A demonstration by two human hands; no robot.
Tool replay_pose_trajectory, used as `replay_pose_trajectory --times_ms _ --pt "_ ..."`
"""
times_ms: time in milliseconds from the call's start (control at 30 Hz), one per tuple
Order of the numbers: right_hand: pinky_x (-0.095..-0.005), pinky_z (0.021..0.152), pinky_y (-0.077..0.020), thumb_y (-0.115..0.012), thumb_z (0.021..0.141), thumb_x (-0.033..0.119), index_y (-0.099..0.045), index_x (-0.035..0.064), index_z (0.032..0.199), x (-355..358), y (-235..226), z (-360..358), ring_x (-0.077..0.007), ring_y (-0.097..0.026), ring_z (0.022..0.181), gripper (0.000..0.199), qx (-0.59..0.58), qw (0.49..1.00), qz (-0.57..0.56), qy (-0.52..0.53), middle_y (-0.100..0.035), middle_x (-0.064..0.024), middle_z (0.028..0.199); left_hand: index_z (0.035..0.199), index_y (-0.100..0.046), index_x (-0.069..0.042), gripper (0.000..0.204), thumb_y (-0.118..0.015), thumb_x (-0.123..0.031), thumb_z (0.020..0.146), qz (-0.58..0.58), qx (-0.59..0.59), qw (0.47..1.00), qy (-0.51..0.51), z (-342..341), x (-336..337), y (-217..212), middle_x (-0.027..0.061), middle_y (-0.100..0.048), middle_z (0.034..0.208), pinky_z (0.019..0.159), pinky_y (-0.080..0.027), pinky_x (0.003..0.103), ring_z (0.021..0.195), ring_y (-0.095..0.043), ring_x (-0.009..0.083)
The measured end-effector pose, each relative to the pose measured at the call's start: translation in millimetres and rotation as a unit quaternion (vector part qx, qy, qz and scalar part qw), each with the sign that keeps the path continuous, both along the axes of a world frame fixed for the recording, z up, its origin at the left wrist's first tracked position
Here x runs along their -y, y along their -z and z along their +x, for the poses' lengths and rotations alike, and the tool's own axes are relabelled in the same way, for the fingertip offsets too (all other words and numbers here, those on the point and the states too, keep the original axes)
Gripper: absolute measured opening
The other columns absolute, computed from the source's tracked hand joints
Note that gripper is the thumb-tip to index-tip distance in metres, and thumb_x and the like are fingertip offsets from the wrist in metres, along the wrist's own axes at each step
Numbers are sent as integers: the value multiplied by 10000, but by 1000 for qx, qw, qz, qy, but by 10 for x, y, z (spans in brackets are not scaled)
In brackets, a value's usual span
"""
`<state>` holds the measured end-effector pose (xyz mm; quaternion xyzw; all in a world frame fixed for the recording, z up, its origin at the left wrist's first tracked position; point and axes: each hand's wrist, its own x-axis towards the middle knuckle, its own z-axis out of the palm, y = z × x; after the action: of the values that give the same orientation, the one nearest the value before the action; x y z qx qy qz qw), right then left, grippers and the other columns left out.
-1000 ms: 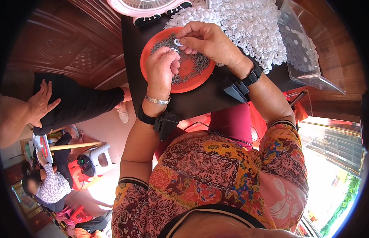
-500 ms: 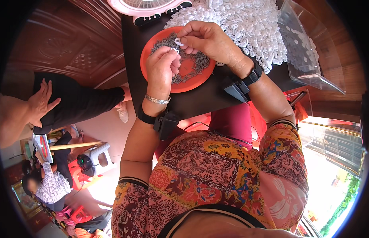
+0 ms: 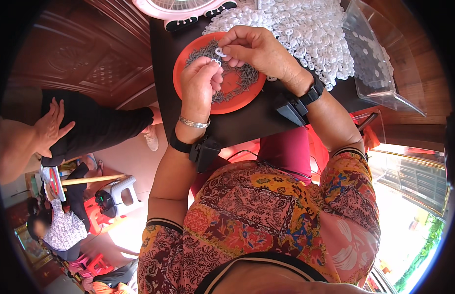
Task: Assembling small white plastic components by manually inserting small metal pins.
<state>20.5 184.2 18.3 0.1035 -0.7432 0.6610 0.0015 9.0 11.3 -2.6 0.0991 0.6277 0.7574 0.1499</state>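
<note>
Both of my hands are raised over an orange-red plate (image 3: 178, 81) that holds many small grey screws (image 3: 248, 76). My right hand (image 3: 249, 46) pinches a small white plastic piece with a round hole (image 3: 219, 51) between thumb and fingers. My left hand (image 3: 200, 78) is closed at the fingertips on another small white plastic piece (image 3: 216, 61), just below the first. The two pieces are very close; whether they touch I cannot tell. My fingers partly hide both of them.
A large heap of white plastic pieces (image 3: 311, 36) covers the table's far right, beside a clear plastic bin (image 3: 369, 63). A pink-and-white fan (image 3: 188, 11) stands at the far left of the dark table (image 3: 164, 59). Another person's hand (image 3: 53, 125) is at left, off the table.
</note>
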Motion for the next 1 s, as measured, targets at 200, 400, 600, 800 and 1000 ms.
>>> replay_pose_trajectory --times_ms 200,400,600,800,1000 --pt "-201 672 -492 -581 876 75 -607 3 1001 3 11 -6 -74 -587 712 147 8 1000 -2 -5 -636 -26 832 769 -589 -16 143 -548 -128 848 2 5 1000 3 -11 -6 9 18 -549 623 449 -366 189 503 -477 66" --pt "-206 683 -494 -582 874 65 -597 -7 1002 39 23 11 -76 -590 727 148 1 1000 1 -21 -626 -18 811 785 -598 -17 174 -531 -160 859 -6 -4 1000 8 -10 0 16 16 -558 629 460 -356 191 504 -481 69" --pt "-236 718 -505 -652 808 27 -569 -5 1031 95 62 22 -103 -612 767 240 -76 993 88 -25 -629 -29 807 857 -596 -5 196 -518 -185 867 -16 9 1000 1 -16 24 27 34 -582 650 472 -356 198 510 -504 90" --pt "-248 675 -516 -696 744 30 -570 8 999 196 74 39 -117 -633 727 286 -161 967 192 39 -637 -57 791 884 -600 2 212 -506 -187 864 45 32 998 -2 -54 8 86 47 -580 622 438 -357 194 488 -507 88" --pt "-256 666 -520 -690 744 28 -572 16 991 182 70 33 -127 -643 715 274 -183 964 190 25 -639 -57 768 903 -588 -4 255 -489 -237 883 63 37 997 8 -63 23 79 58 -584 641 474 -376 224 510 -523 117"
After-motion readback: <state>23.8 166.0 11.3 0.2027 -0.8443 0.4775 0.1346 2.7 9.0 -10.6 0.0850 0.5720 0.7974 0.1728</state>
